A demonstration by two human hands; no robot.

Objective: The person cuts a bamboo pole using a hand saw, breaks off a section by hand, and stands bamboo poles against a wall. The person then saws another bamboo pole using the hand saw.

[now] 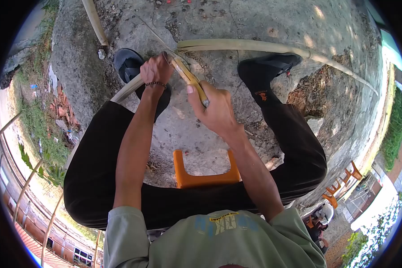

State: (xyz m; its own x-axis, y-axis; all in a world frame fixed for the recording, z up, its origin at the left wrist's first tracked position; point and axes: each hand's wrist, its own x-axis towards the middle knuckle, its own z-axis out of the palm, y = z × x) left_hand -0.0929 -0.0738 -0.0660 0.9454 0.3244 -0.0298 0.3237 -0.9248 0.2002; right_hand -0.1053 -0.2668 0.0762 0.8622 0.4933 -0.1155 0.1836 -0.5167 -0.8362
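Tee (201,245) "THE BAD HABIT"; L hand (156,70) closed, R hand (217,108) gripping yellow handle (198,90).

Bright daylight, blown-out glare at the sides, strong fisheye bending.

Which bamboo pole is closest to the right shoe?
The long curved pole, running past the right shoe. The other two are on the left: the upper pole at the view's top edge, the lower pole beside the left hand.
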